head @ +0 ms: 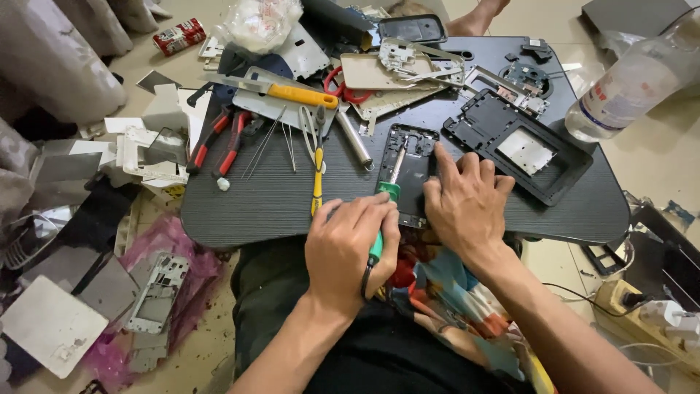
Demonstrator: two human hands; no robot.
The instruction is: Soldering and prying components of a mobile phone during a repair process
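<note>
My left hand grips a green-handled soldering iron whose metal tip points up into an opened black phone frame lying on the dark tray table. My right hand rests flat on the right side of that phone frame, fingers spread over its edge. The iron's black cord runs down from under my left palm.
Red-handled pliers, a yellow-handled knife, tweezers, a yellow screwdriver, a black rectangular jig and phone parts crowd the table's far half. A plastic bottle lies at right. Scrap panels and a pink bag litter the floor at left.
</note>
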